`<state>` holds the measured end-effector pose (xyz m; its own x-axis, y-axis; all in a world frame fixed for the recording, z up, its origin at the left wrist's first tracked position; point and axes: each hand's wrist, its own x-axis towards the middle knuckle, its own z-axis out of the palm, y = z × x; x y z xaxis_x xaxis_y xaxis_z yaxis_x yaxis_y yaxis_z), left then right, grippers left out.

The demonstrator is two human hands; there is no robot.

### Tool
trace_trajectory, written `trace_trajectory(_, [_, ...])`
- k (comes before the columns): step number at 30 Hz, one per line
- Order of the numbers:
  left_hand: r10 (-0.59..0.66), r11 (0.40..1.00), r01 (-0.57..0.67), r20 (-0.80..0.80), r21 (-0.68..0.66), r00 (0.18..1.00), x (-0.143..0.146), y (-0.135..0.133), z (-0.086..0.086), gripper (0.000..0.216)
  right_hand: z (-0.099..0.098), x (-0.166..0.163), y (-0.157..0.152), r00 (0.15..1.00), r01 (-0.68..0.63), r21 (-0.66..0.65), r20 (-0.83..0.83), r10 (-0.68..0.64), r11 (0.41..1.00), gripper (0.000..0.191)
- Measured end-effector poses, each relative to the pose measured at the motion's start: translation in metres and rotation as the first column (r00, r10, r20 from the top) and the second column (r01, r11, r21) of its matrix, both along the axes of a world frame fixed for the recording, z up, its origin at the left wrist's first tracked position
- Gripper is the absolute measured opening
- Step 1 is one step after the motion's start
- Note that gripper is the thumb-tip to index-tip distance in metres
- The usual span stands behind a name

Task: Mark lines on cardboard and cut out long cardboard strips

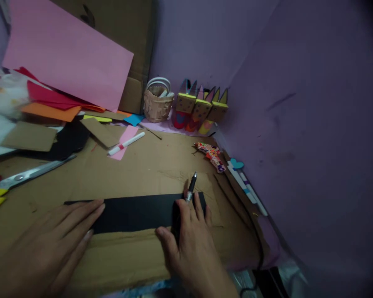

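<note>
A long strip of black paper (133, 212) lies on a brown cardboard work surface (136, 169). My left hand (54, 240) lies flat with fingers stretched out, its fingertips pressing on the strip's left end. My right hand (189, 244) rests on the strip's right end, fingers closed around a dark pen (191, 188) whose end sticks up past the knuckles.
Scissors (21, 178) with yellow and red handles lie at the left. Pink, red and orange paper sheets (65, 54) pile up at the back left. A small basket (158, 103), paper-roll figures (199, 109), a patterned glue gun (211, 155) and a white marker (126, 143) sit toward the purple wall.
</note>
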<state>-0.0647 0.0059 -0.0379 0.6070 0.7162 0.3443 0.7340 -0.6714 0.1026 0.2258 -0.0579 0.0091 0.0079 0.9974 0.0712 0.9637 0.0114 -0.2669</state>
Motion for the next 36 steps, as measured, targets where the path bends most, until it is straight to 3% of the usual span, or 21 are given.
trace_trajectory(4, [-0.128,0.990,0.135,-0.154,0.037,0.980,-0.002,0.002,0.015,0.065,0.005,0.021,-0.002,0.993,-0.114,0.025,-0.003,0.114,0.993,0.058])
trace_trajectory(8, [-0.144,0.986,0.155,-0.144,0.066,0.979,0.006,0.001,0.037,0.048,0.006,0.039,-0.002,0.974,-0.225,0.069,0.011,0.225,0.972,0.052])
trace_trajectory(11, [-0.159,0.987,0.157,-0.093,-0.026,0.983,0.016,0.003,0.057,0.041,0.008,0.041,0.000,0.968,-0.249,0.097,0.051,0.245,0.964,0.058])
trace_trajectory(13, [-0.147,0.978,0.137,-0.053,-0.160,0.988,0.021,0.009,0.072,0.040,0.012,0.040,0.003,0.965,-0.256,0.115,0.081,0.248,0.960,0.061])
trace_trajectory(15, [-0.148,0.916,0.121,-0.044,-0.382,0.988,0.025,0.018,0.085,0.040,0.015,0.039,0.007,0.964,-0.255,0.124,0.113,0.241,0.959,0.059])
trace_trajectory(18, [-0.209,0.774,0.165,0.000,-0.611,0.978,0.027,0.036,0.099,0.032,0.017,0.040,0.013,0.965,-0.219,0.107,0.172,0.199,0.970,0.055])
trace_trajectory(20, [-0.301,0.689,0.241,0.033,-0.684,0.953,0.026,0.049,0.104,0.030,0.017,0.040,0.016,0.963,-0.201,0.079,0.198,0.183,0.976,0.054])
trace_trajectory(24, [-0.329,0.632,0.277,0.073,-0.724,0.942,0.022,0.065,0.103,0.031,0.016,0.038,0.017,0.973,-0.146,0.025,0.182,0.139,0.989,0.053])
trace_trajectory(29, [-0.303,0.655,0.273,0.086,-0.705,0.949,0.017,0.063,0.096,0.037,0.014,0.036,0.014,0.963,-0.131,0.040,0.244,0.117,0.991,0.051])
trace_trajectory(36, [-0.256,0.787,0.252,0.073,-0.563,0.964,0.012,0.029,0.088,0.042,0.004,0.043,0.012,0.959,-0.161,0.057,0.244,0.143,0.985,0.048])
